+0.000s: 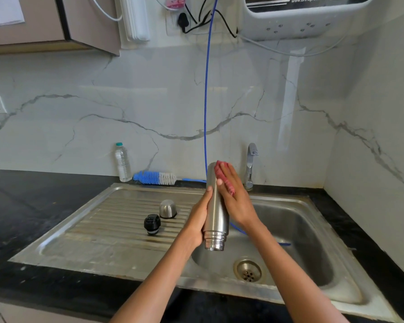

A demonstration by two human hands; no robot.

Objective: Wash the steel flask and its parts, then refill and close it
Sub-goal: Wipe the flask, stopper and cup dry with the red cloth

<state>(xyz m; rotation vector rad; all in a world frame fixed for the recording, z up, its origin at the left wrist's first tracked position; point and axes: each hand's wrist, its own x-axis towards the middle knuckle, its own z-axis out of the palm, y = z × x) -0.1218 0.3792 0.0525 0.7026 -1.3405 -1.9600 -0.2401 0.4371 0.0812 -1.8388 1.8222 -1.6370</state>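
The steel flask [215, 210] is held upside down over the sink basin [296, 231], its threaded neck pointing down. My left hand [200, 220] grips its lower body from the left. My right hand [233, 194] presses a pink scrub pad [221, 170] flat against the flask's upper side, fingers straight. On the ribbed drainboard [117, 220] sit the steel cup lid [167, 208] and the black stopper [152, 224], both to the left of the flask.
A blue and white bottle brush [156, 178] lies at the back of the sink beside a plastic water bottle [122, 162]. The tap [250, 166] stands behind the basin. A blue tube [206, 101] hangs down into the basin. The drain [248, 271] is below.
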